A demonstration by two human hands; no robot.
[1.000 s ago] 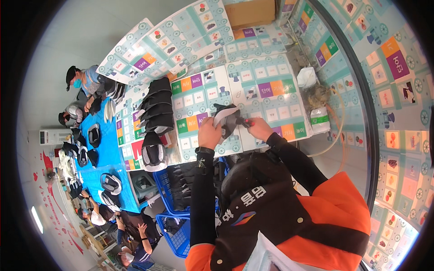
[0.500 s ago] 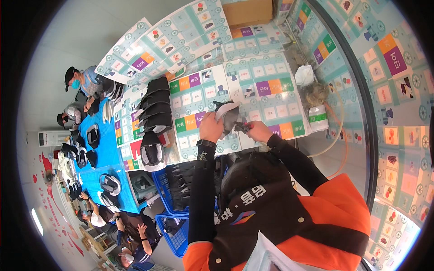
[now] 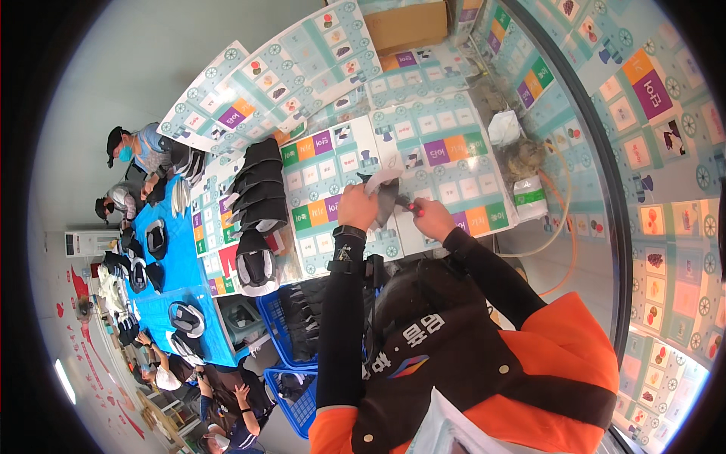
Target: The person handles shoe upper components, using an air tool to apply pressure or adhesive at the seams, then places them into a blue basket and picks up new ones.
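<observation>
My left hand [image 3: 358, 206] is closed on a grey-and-black fabric piece [image 3: 387, 198] with a pale curved edge, held just above the table. In my right hand [image 3: 434, 219] is a small dark tool [image 3: 412, 206] with a red handle; its exact kind is too small to tell. The tool's dark end points left and meets the fabric piece or lies right beside it. To the left, a row of overlapping black fabric pieces [image 3: 261, 181] rests on the table, with a black piece with a white rim [image 3: 257, 265] at its near end.
Patterned sheets cover my table [image 3: 423, 170]. Blue baskets [image 3: 291, 397] holding dark pieces stand below its near edge. A white packet [image 3: 529, 195] and hoses lie to the right. At the left, other people work around a blue-covered table [image 3: 181, 238]. A cardboard box [image 3: 404, 29] stands far back.
My right hand has turned slightly, so the tool's red handle shows more clearly. The left hand keeps hold of the fabric piece, which has shifted a little. The view has tilted slightly.
</observation>
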